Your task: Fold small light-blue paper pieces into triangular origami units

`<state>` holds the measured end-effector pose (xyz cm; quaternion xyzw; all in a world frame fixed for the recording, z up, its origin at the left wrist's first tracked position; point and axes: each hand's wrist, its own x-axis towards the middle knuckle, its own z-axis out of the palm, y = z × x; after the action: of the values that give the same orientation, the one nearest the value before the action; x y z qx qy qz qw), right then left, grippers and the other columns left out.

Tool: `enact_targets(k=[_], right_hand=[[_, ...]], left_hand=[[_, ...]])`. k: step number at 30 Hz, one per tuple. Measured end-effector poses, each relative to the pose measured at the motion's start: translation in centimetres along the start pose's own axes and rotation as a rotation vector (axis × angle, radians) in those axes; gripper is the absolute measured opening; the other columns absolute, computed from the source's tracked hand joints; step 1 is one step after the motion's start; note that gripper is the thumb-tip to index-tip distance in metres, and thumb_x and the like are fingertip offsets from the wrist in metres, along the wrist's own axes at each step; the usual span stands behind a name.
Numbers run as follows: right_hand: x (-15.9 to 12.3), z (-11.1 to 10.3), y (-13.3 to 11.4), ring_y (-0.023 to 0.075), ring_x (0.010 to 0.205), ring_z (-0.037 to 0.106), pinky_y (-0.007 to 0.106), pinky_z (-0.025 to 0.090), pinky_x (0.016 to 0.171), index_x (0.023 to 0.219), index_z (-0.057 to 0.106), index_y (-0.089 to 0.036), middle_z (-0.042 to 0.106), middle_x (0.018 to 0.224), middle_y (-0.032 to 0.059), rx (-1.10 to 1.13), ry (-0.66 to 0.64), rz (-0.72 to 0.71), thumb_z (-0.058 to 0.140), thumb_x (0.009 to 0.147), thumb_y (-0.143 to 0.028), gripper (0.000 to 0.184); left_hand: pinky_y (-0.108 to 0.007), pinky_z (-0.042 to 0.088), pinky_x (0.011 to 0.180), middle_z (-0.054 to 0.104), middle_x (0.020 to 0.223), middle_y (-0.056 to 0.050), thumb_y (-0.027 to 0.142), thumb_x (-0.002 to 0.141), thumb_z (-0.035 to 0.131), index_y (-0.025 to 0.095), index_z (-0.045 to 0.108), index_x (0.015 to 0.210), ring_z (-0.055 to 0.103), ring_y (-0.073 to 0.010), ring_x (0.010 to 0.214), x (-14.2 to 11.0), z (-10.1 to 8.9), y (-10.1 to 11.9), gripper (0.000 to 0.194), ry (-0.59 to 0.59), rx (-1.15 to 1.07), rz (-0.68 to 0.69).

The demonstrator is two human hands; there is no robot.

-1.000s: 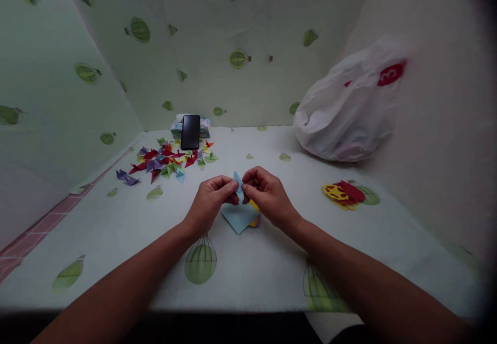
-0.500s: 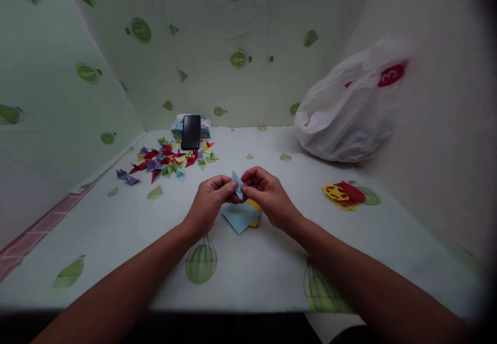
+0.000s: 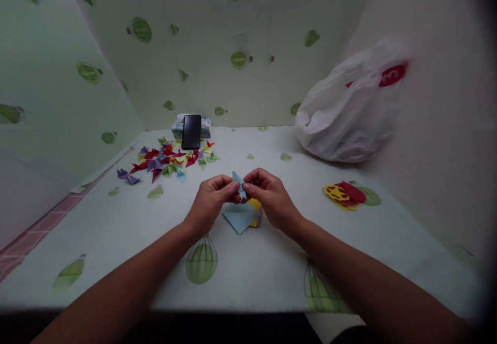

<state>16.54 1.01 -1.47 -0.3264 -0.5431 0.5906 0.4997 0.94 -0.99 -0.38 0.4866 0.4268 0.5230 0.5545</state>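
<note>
A small piece of folded light-blue paper (image 3: 238, 179), pointed at its top, is held up between both hands. My left hand (image 3: 214, 196) pinches its left side between thumb and fingers. On the other side, my right hand (image 3: 269, 196) is closed with the thumb and fingertips on the paper's right edge. Just below the hands lies a stack of square paper sheets (image 3: 239, 220), light blue on top, with yellow and purple edges showing at the right. The fingers hide part of the folded piece.
At the back left is a pile of colourful folded paper pieces (image 3: 155, 164). Behind it a black phone (image 3: 191, 132) leans on a tissue box (image 3: 177, 130). A white plastic bag (image 3: 345, 111) stands at the back right, with red and yellow cut-outs (image 3: 353, 193) in front.
My right thumb and fingers have shifted slightly on the folded paper, and a small point now shows at its lower end. My left hand keeps its grip.
</note>
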Motion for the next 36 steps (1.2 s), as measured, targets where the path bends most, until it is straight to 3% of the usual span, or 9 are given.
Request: enact_targets(k=[4,7,10,16,21,28,36], right_hand=[[0.1,-0.2,-0.1,0.0143,0.059,0.062,0.030,0.049,0.060,0.081,0.057,-0.020,0.062,0.067,-0.0015,-0.148,-0.015,-0.069,0.069,0.082,-0.031,0.016],[0.1,-0.6,-0.6,0.0155,0.062,0.059,0.031,0.045,0.063,0.080,0.059,-0.021,0.063,0.068,0.0008,-0.561,-0.004,-0.299,0.061,0.087,-0.025,0.009],[0.1,-0.9,-0.9,0.0163,0.066,0.057,0.031,0.043,0.066,0.077,0.059,-0.021,0.064,0.074,0.0034,-0.861,-0.009,-0.524,0.055,0.092,-0.022,0.015],[0.4,-1.5,-0.6,0.0182,0.071,0.060,0.030,0.042,0.067,0.087,0.062,-0.019,0.069,0.082,0.0070,-1.067,-0.082,-0.658,0.047,0.099,-0.022,0.020],[0.7,-1.9,-0.4,0.0165,0.064,0.055,0.029,0.034,0.059,0.081,0.062,-0.018,0.066,0.073,0.0062,-1.359,-0.112,-0.749,0.041,0.100,-0.017,0.029],[0.3,-1.6,-0.6,0.0145,0.060,0.053,0.029,0.032,0.055,0.079,0.061,-0.015,0.062,0.069,0.0031,-1.495,-0.070,-0.991,0.043,0.095,-0.006,0.026],[0.1,-1.3,-0.8,0.0145,0.058,0.053,0.030,0.033,0.055,0.080,0.061,-0.015,0.060,0.066,0.0017,-1.582,-0.053,-1.065,0.044,0.095,-0.004,0.026]], left_hand=[[-0.028,0.051,0.066,0.064,0.065,-0.001,0.037,0.074,0.078,0.014,0.068,0.073,0.059,-0.0121,0.061,0.0,0.0,0.0,0.025,0.020,0.005,0.006],[-0.026,0.049,0.064,0.063,0.064,0.000,0.037,0.076,0.077,0.014,0.068,0.073,0.058,-0.0109,0.059,0.0,-0.1,0.0,0.024,0.028,0.033,0.010],[-0.026,0.049,0.063,0.063,0.064,0.000,0.036,0.075,0.078,0.015,0.068,0.073,0.059,-0.0110,0.059,0.0,-0.2,0.1,0.024,0.025,0.038,0.000],[-0.026,0.050,0.063,0.063,0.063,-0.001,0.037,0.074,0.078,0.015,0.068,0.073,0.058,-0.0114,0.059,0.2,-0.4,0.3,0.025,0.013,0.034,-0.015],[-0.027,0.050,0.063,0.063,0.068,-0.001,0.038,0.072,0.080,0.014,0.071,0.077,0.058,-0.0110,0.060,0.4,-0.6,0.7,0.027,-0.034,0.059,-0.055],[-0.026,0.049,0.064,0.062,0.067,0.000,0.038,0.073,0.078,0.013,0.069,0.075,0.057,-0.0105,0.061,0.3,-0.7,1.1,0.026,-0.057,0.101,-0.066],[-0.025,0.047,0.062,0.061,0.060,0.001,0.037,0.072,0.080,0.014,0.065,0.068,0.056,-0.0098,0.057,0.5,-1.0,1.0,0.027,-0.094,0.044,-0.101]])
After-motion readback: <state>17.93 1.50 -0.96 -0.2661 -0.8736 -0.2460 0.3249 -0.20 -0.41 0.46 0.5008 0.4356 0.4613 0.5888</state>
